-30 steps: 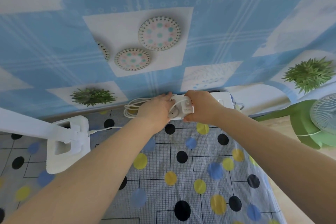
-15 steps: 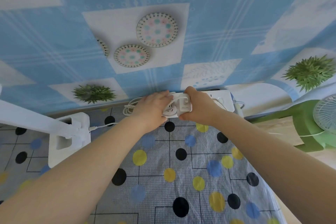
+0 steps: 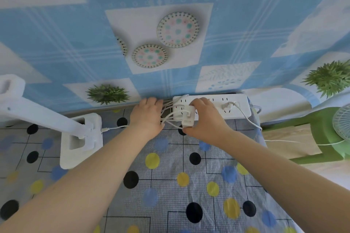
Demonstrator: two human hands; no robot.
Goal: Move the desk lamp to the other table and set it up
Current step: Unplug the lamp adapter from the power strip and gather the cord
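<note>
1. Head view, looking down: both bare forearms reach across a tabletop (image 3: 170,195) covered in a dotted grid-pattern cloth, toward a blue patterned wall.
2. Desk lamp (image 3: 79,134), white, stands at the left on the tabletop; its base sits flat and its arm slants up and away to the left edge of view.
3. Thin white cable (image 3: 115,128) leaves the lamp base at the back and runs right, toward the left hand.
4. Left hand (image 3: 146,117), knuckles up, rests on a bunch of looped white cable near the wall; fingers curl over the loops, though how firmly they hold I cannot tell.
5. Right hand (image 3: 205,119) pinches a small white power adapter (image 3: 188,117) between thumb and fingers, right at the left end of a white power strip (image 3: 214,108).
6. Power strip lies along the wall edge; another white plug (image 3: 227,106) sits in a socket further right.
7. Green fan (image 3: 339,128) stands off the tabletop at far right.
</note>
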